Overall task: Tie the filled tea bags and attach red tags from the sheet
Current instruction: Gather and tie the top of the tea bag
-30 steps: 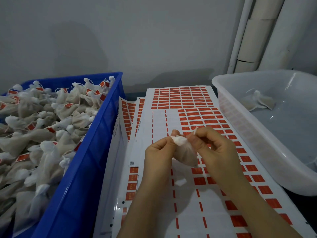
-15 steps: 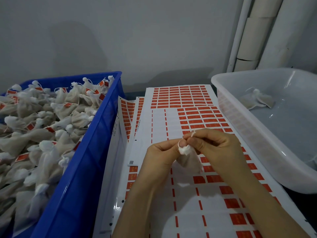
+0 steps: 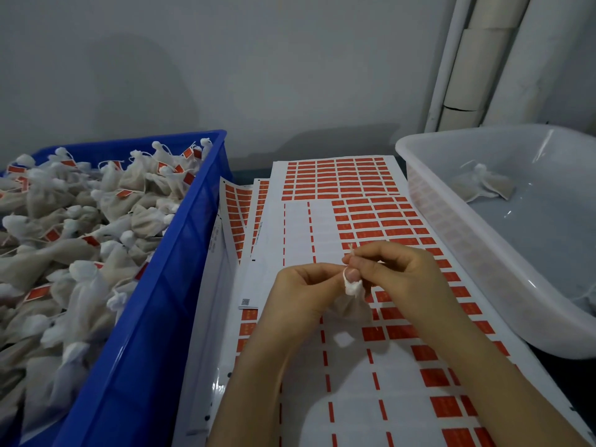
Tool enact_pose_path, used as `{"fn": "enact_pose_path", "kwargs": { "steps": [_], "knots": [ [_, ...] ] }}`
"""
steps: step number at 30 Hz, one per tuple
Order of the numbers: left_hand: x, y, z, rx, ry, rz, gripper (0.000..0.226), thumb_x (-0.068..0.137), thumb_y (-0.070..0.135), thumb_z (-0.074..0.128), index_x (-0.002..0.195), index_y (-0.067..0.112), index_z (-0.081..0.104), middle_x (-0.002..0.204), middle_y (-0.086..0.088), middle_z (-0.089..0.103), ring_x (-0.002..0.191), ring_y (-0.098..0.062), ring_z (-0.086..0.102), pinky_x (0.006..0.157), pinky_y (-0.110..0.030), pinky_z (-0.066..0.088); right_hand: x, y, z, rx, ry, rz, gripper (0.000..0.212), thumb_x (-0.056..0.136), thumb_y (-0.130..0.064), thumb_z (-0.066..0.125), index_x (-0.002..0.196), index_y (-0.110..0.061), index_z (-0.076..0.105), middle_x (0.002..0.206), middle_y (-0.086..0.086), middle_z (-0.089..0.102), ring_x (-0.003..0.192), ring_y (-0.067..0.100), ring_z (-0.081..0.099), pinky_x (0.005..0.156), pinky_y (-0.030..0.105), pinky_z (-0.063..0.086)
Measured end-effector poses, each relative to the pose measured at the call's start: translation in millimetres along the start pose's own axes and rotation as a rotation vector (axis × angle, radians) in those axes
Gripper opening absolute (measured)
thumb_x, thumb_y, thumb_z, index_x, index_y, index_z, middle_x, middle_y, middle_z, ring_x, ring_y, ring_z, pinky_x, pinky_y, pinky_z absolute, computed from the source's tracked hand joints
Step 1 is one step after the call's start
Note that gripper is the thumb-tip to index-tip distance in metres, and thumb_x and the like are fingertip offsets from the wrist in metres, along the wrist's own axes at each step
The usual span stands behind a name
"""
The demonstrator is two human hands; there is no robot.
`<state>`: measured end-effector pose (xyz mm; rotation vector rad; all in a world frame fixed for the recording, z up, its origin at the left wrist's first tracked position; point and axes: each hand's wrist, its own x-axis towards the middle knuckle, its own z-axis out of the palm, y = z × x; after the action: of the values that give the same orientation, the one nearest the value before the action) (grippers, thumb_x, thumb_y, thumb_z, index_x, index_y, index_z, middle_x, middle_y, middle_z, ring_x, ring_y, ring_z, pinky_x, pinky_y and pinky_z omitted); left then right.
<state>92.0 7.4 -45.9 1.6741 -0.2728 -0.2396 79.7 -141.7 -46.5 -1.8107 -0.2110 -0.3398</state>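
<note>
- We see the blue crate point(image 3: 151, 333) at the left, the biggest thing here, heaped with tied tea bags point(image 3: 80, 227), many of them carrying small red tags on strings.
- At the right stands the translucent white tub point(image 3: 477, 272); we make out one pale bag point(image 3: 480, 185) lying on its floor near the far end.
- Between the two containers lies the sticker sheet point(image 3: 338, 188), on top of a few more sheets fanned out beneath it toward the crate. Its far end and right side hold rows of red tags point(image 3: 371, 217); the middle and near-left part is mostly bare white backing with thin red dashes left between the emptied columns.
- Behind the tub, pale pipes point(image 3: 477, 66) run up the grey wall.
- Our right hand point(image 3: 406, 279) is curled above the sheet, its fingertips pinching a thin string end point(image 3: 351, 251) that sticks up just past them.
- Our left hand point(image 3: 300, 295) is curled too, thumb and forefinger pinching the gathered neck of the tea bag point(image 3: 353, 301).
- That bag hangs between the two hands, just above the sheet's middle, its white bunched top against the fingertips and its fuller body below.
- We cannot tell whether the knot is closed.
</note>
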Motion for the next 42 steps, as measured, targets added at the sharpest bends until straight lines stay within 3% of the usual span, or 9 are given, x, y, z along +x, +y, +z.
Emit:
{"fn": "enact_pose_path", "kwargs": {
  "steps": [6,10,13,15,24,31,36,40,42],
  "knots": [
    [0,-2,0,0.066,-0.016,-0.05,0.019,0.086,0.034,0.062,0.07,0.035,0.072,0.075,0.016,0.072,0.076,0.003,0.064,0.053,-0.003,0.044,2,6,2,-0.045,-0.113,0.088,0.03,0.091,-0.014,0.053,0.087,-0.042,0.064,0.083,-0.02,0.067,0.085,-0.004,0.062,0.063,0.011,0.051],
    [0,-4,0,0.113,-0.013,-0.071,0.018,0.088,0.034,0.06,0.075,0.036,0.071,0.076,0.017,0.071,0.074,0.001,0.064,0.051,-0.002,0.042,11,2,1,-0.192,-0.236,0.244,0.025,0.094,-0.022,0.049,0.079,-0.04,0.06,0.079,-0.018,0.062,0.069,-0.014,0.059,0.055,0.003,0.045],
    [1,-6,0,0.113,-0.041,-0.084,0.022,0.092,0.027,0.057,0.077,0.035,0.07,0.075,0.017,0.071,0.072,0.003,0.065,0.052,-0.002,0.043,5,0,-5,-0.225,-0.243,0.134,0.013,0.09,-0.029,0.056,0.087,-0.039,0.064,0.089,-0.018,0.066,0.082,-0.004,0.062,0.068,0.01,0.05],
    [1,-6,1,0.132,-0.053,-0.087,0.025,0.092,0.023,0.055,0.075,0.035,0.069,0.072,0.019,0.07,0.069,0.005,0.064,0.052,-0.003,0.043,-1,-2,-9,-0.219,-0.255,0.112,0.013,0.088,-0.028,0.059,0.085,-0.039,0.064,0.086,-0.019,0.065,0.08,-0.005,0.062,0.064,0.008,0.049],
    [1,-9,5,0.135,-0.045,-0.066,0.022,0.096,0.025,0.047,0.087,0.033,0.065,0.089,0.007,0.07,0.084,-0.01,0.067,0.063,-0.01,0.05,1,3,1,-0.28,-0.184,0.079,0.015,0.092,-0.029,0.052,0.077,-0.034,0.054,0.078,-0.013,0.059,0.072,-0.008,0.056,0.056,0.001,0.042],
    [6,-14,11,0.077,0.023,-0.081,0.023,0.099,0.023,0.039,0.085,0.028,0.057,0.085,0.006,0.061,0.078,-0.009,0.059,0.066,-0.017,0.049,1,5,5,-0.332,-0.112,0.091,0.02,0.094,-0.027,0.048,0.076,-0.034,0.049,0.072,-0.015,0.055,0.066,-0.005,0.056,0.051,0.004,0.04],
    [6,-15,19,0.037,0.117,-0.047,0.023,0.1,0.023,0.035,0.083,0.029,0.049,0.079,0.011,0.054,0.068,-0.004,0.055,0.05,-0.002,0.041,1,8,4,-0.39,-0.089,0.107,0.019,0.094,-0.029,0.048,0.076,-0.034,0.048,0.072,-0.016,0.055,0.066,0.001,0.055,0.05,0.003,0.039],
    [5,-15,22,0.029,0.152,0.01,0.016,0.1,0.029,0.038,0.087,0.029,0.048,0.083,0.018,0.055,0.071,0.018,0.053,0.052,0.001,0.039,3,9,0,-0.293,-0.079,0.179,0.025,0.093,-0.026,0.05,0.069,-0.026,0.058,0.064,-0.013,0.061,0.061,0.003,0.062,0.048,0.002,0.041],
    [4,-15,23,0.039,0.161,0.019,0.016,0.1,0.032,0.038,0.088,0.031,0.049,0.083,0.018,0.055,0.074,0.016,0.053,0.053,0.001,0.04,4,7,-2,-0.199,-0.013,0.208,0.026,0.094,-0.031,0.047,0.072,-0.028,0.061,0.065,-0.014,0.063,0.06,-0.001,0.063,0.047,0.003,0.041]
  ]
}}
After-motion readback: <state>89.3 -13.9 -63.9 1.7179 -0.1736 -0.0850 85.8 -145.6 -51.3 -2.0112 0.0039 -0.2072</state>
